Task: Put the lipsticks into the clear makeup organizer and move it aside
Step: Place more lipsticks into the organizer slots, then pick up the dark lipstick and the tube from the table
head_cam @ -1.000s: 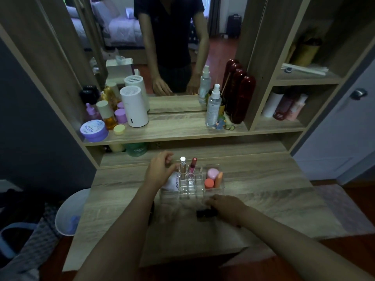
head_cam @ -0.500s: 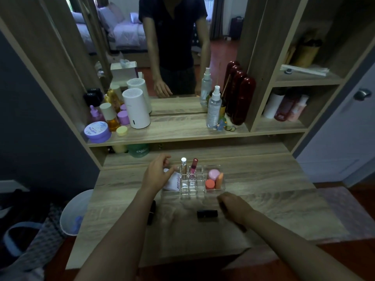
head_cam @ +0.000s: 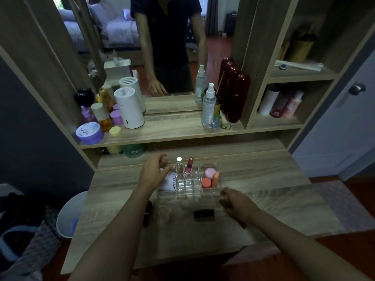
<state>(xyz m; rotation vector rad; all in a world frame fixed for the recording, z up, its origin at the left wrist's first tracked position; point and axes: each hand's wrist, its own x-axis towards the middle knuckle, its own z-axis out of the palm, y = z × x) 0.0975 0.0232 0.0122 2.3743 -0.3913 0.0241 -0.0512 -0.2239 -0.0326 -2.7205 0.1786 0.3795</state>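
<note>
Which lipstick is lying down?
The black lipstick lies flat on the table, beside the right hand. The two in the organizer stand upright.

On the shelf (head_cam: pixel 172 132) below the mirror (head_cam: pixel 162 47), a white cylinder device (head_cam: pixel 129 108) stands towards the left end, with a purple jar (head_cam: pixel 89 133), a small yellow cap (head_cam: pixel 114 131) and an amber bottle (head_cam: pixel 102 117) crowded just beside it near the left corner. Towards the right end stand a clear spray bottle (head_cam: pixel 209 107) and a dark red case (head_cam: pixel 236 98) against the upright panel. Beyond that panel, a cubby (head_cam: pixel 284 122) holds three bottles (head_cam: pixel 281 104), and a white bin (head_cam: pixel 70 214) sits on the floor off the desk's left edge.
</note>
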